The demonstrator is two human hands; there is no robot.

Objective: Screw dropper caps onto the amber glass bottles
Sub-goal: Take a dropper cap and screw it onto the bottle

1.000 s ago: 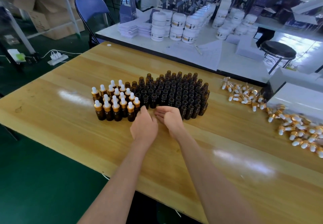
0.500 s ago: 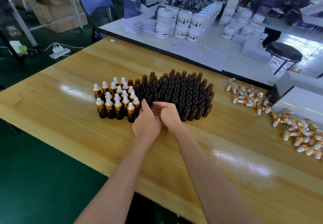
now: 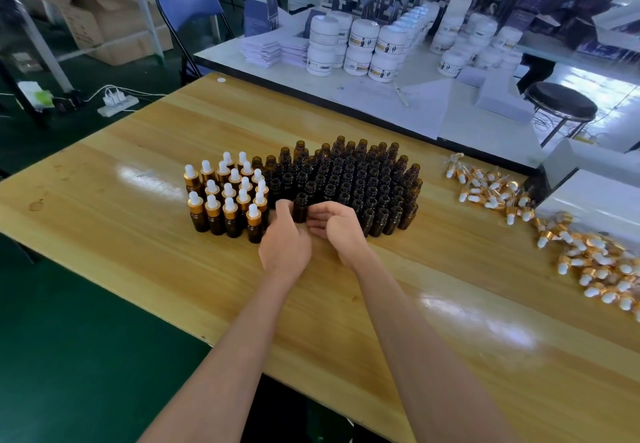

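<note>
A: Grip?
B: The left hand (image 3: 285,242) curls its fingers round one uncapped bottle (image 3: 300,208) at the block's near edge. The right hand (image 3: 337,229) lies palm-up beside it, fingers loosely bent, apparently empty.
A: Around it?
B: Capped bottles (image 3: 225,197) left, open bottles (image 3: 363,179) behind, caps (image 3: 491,190) well apart on the tabletop (image 3: 138,235).
A: Hazard?
B: Lifting could topple the tightly packed neighbours.

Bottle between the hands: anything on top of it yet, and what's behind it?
Nothing on top: the bottle has an open neck. Behind it stand rows of uncapped bottles. The left hand covers its lower left side.
</note>
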